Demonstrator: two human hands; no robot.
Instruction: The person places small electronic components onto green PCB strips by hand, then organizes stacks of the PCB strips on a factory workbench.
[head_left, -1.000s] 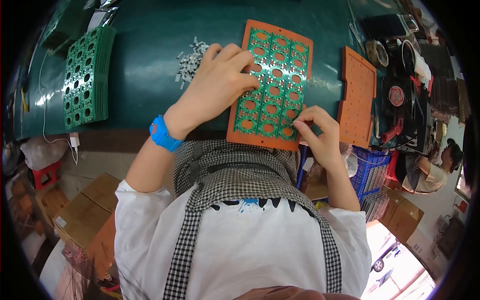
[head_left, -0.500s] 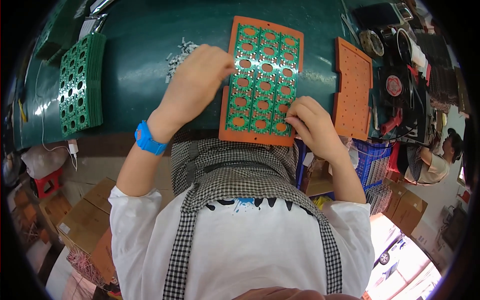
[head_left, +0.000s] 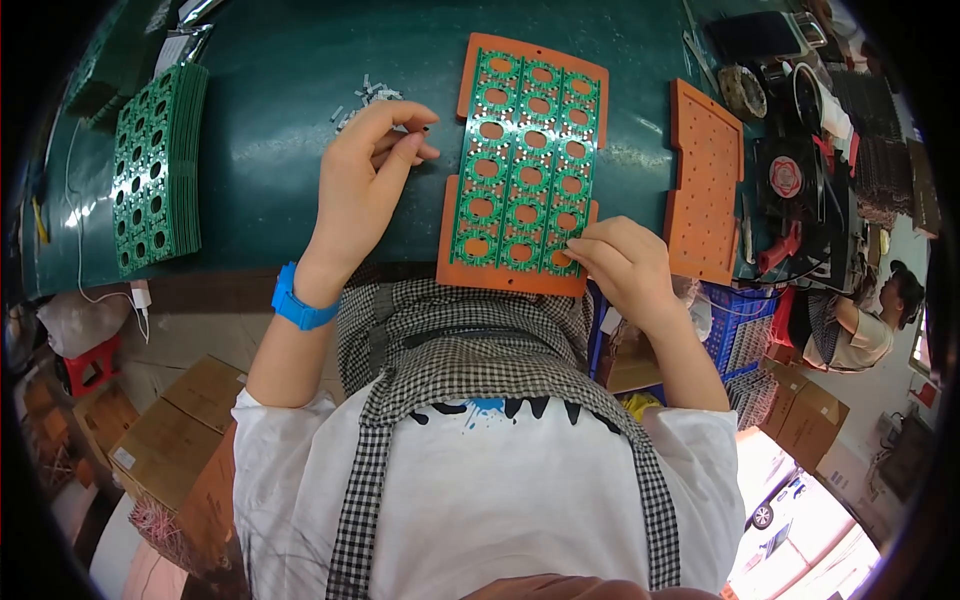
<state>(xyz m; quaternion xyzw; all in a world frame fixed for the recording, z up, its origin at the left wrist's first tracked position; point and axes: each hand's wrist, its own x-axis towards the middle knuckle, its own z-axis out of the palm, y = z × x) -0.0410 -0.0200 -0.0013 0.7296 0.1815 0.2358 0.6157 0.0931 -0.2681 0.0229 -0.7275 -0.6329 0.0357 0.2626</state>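
Observation:
A green circuit board panel (head_left: pixel 513 150) with rows of oval holes lies on an orange tray (head_left: pixel 487 276) at the table's front edge. My right hand (head_left: pixel 625 268) touches the panel's near right corner, thumb and fingers pinched together. Its fingertips hide whatever is between them. Left of the panel, clear of it, my left hand (head_left: pixel 362 180) hangs with fingers curled and thumb close to the forefinger. A tiny dark spot shows at its fingertips, too small to name. Just beyond that hand is a pile of small pale parts (head_left: pixel 375 92), partly hidden by it.
A stack of green circuit board panels (head_left: pixel 158 170) stands at the left. On the right lies another orange tray (head_left: pixel 706 185) with small holes, beside a tape roll (head_left: pixel 742 90) and a red-handled tool (head_left: pixel 782 247). A co-worker (head_left: pixel 862 320) is at the far right.
My left hand has moved left and a little nearer to me, away from the panel's left edge. My right hand has shifted slightly down and left along the panel's corner.

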